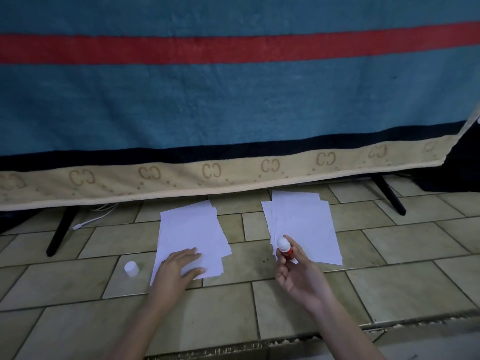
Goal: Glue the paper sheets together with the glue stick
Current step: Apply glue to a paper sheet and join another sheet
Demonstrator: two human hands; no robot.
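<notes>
Two loose piles of white paper sheets lie on the tiled floor. The left pile (192, 229) has my left hand (176, 268) resting flat on its near corner, fingers straight. The right pile (304, 222) lies a little farther right. Over its near left corner my right hand (296, 271) grips a red glue stick (285, 249), uncapped, its white tip pointing up. The glue stick's white cap (131, 268) stands on the floor left of the left pile.
A blue blanket (233, 100) with a red stripe and beige border hangs just behind the papers over a frame with black legs (61, 229), (389, 196). A white cable (98, 216) lies at the left. A rough edge (285, 341) crosses the floor close to me.
</notes>
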